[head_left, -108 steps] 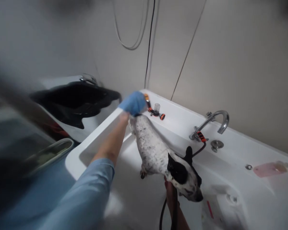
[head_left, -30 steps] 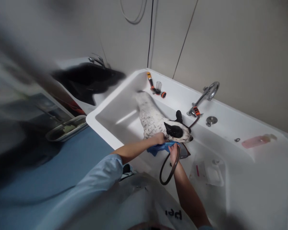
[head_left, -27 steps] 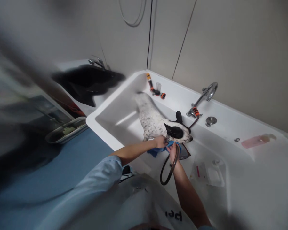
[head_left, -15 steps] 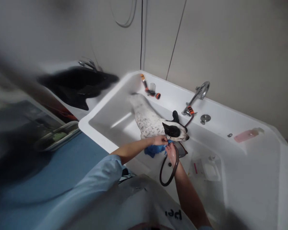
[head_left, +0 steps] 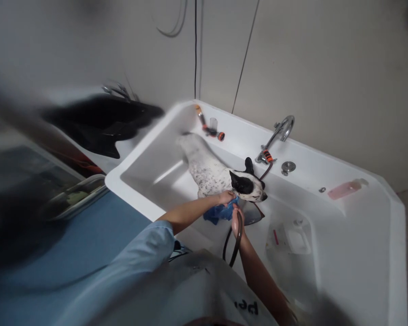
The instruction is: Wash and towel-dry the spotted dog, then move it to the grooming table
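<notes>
A white dog (head_left: 207,170) with black ears and dark speckles stands in the white tub, its head turned to the right. Under its chin, my left hand (head_left: 226,198) is closed on the upper end of a crumpled blue cloth (head_left: 217,213), which hangs beside the dog's chest. My right hand (head_left: 237,221) grips a dark brown hose (head_left: 238,237) just below the dog's muzzle, close to the cloth. The hose loops down towards my apron (head_left: 204,285); its tip is hidden by my fingers.
On the tub's (head_left: 139,199) back ledge are an orange-and-black spray nozzle (head_left: 212,131), a chrome faucet (head_left: 279,136) with a hose joined on, a round metal fitting (head_left: 288,167) and a pink bottle (head_left: 345,189). A white bottle (head_left: 296,237) lies inside. A black basin (head_left: 105,120) stands left.
My right hand has shifted slightly left and down, and the hose loop has narrowed. My left hand stays by the dog's chin. The whole view has slid a little left.
</notes>
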